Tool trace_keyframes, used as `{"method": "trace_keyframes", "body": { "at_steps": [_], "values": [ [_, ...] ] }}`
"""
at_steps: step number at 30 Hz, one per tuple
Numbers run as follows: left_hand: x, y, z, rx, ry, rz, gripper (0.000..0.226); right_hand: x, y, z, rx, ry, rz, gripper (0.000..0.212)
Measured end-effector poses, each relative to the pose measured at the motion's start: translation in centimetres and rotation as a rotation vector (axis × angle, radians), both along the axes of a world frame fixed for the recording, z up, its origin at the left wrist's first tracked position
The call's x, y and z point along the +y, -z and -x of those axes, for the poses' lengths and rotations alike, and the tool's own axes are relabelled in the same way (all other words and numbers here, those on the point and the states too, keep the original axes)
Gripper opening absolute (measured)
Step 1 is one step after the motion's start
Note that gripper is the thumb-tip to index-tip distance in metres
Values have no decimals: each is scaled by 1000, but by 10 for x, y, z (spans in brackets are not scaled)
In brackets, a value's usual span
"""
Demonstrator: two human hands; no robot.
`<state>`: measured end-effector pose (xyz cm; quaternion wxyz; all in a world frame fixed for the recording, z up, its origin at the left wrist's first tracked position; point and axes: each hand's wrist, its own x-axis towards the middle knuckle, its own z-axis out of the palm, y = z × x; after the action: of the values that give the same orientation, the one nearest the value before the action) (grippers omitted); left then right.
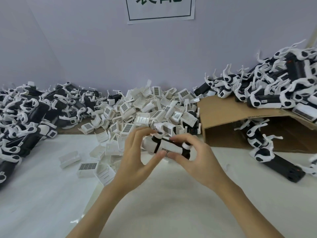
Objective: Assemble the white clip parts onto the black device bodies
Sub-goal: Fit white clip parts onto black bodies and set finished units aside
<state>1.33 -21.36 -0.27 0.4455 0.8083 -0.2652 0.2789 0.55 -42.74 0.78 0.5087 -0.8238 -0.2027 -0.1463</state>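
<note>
Gripping one device body (167, 147) between them above the white table (42, 194), the left hand (137, 157) and the right hand (197, 160) each curl their fingers around it, the left at its white end, the right at its black-and-white end. A dark printed label on the body's underside sits between the two thumbs; its characters are too small to read. Directly behind the hands lies a heap of loose white clip parts (145, 109), many carrying grid-pattern labels that cannot be deciphered. A pile of black-and-white units (25, 117) occupies the left side, cut off by the frame edge. To the right, a brown cardboard box (223, 121) lies on its side with another pile of units (274, 86) on top and more spilling from its opening; whether these carry clips cannot be confirmed. On the wall, a white paper sign (161, 9) shows large dark characters, cropped at the top and unreadable.
</note>
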Motion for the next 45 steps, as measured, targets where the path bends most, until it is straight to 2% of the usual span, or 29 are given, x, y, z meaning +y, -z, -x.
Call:
{"method": "trace_keyframes", "body": {
  "at_steps": [2, 5, 8, 11, 28, 32, 35, 37, 40, 42, 45],
  "values": [
    [4, 2, -2, 63, -5, -48, 49, 3, 2, 0, -214, 85, 111, 41],
    [8, 3, -4, 168, 85, -13, 51, 3, 8, -4, -420, 128, 246, 42],
    [13, -1, -6, 230, 155, 39, 41, 3, 13, -7, -520, 184, 357, 43],
    [15, -2, -7, 232, 156, 46, 38, 3, 17, -10, -534, 198, 440, 48],
    [6, -4, -1, 147, 93, 21, 36, 0, 5, -6, -426, 183, 403, 35],
    [7, -6, -2, 198, 94, 43, 34, 2, 6, -4, -418, 186, 361, 41],
    [10, -6, -2, 291, 87, 112, 32, 4, 5, -2, -321, 117, 312, 46],
    [6, -6, -1, 352, 87, 208, 29, 7, 7, 0, -179, 52, 266, 51],
    [1, -6, 1, 433, 103, 252, 28, 12, 8, 3, 54, -53, 34, 41],
    [0, -5, 3, 489, 140, 248, 33, 12, 7, 4, 99, -55, -61, 39],
    [0, -5, 5, 464, 155, 250, 39, 12, 4, 6, 148, -78, -94, 43]
  ]
}}
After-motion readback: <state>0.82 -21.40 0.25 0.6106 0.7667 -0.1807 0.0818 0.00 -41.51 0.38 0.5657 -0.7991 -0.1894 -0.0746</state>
